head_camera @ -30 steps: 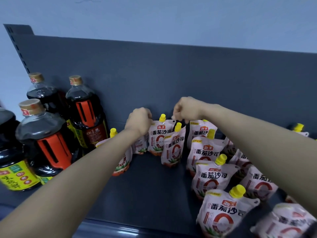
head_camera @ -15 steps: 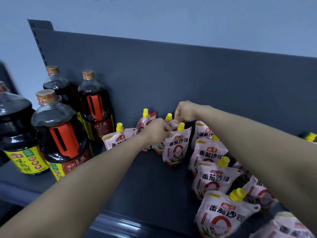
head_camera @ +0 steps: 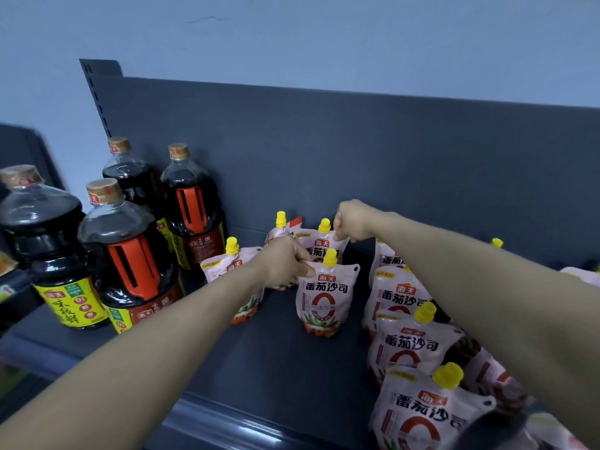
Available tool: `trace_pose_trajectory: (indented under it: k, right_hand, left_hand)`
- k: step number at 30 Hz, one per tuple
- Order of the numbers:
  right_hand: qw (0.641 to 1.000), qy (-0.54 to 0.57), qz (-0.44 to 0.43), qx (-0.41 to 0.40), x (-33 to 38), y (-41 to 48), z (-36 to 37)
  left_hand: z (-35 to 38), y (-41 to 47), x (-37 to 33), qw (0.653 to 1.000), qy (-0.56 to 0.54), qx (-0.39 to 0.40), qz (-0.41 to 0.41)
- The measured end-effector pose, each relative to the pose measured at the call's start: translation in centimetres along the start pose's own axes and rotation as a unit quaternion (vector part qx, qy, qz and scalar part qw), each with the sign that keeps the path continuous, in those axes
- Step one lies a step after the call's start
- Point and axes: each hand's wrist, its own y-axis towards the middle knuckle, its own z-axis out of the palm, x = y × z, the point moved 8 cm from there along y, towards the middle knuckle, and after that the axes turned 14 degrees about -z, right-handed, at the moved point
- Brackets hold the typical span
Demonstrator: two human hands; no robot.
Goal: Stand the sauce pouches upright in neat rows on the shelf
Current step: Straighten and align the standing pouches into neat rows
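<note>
I see the front pouch [head_camera: 319,297] standing upright mid-shelf, my left hand [head_camera: 284,263] pinching its top left corner beside the yellow cap. Just behind it stands a second pouch [head_camera: 321,244], my right hand [head_camera: 354,220] curled on its top right corner. More pouches [head_camera: 412,349] crowd the right; dark sauce bottles [head_camera: 133,251] stand left on the grey shelf [head_camera: 276,358].
</note>
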Motion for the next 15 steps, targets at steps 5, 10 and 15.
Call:
trace_pose_trajectory:
  k: [5, 10, 15]
  right_hand:
    - [0.999, -0.026, 0.024, -0.035, -1.0, -0.4, -0.5]
    - [0.997, -0.029, 0.042, -0.055, -2.1, -0.9, -0.6]
    - [0.998, -0.011, 0.047, -0.039, -2.1, -1.2, -0.3]
  left_hand:
    - [-0.8, -0.2, 0.4, 1.0, 0.007, -0.022, -0.016]
    - [-0.8, -0.4, 0.6, 0.999, 0.001, -0.029, -0.022]
    - [-0.5, -0.2, 0.7, 0.999, -0.012, -0.03, -0.019]
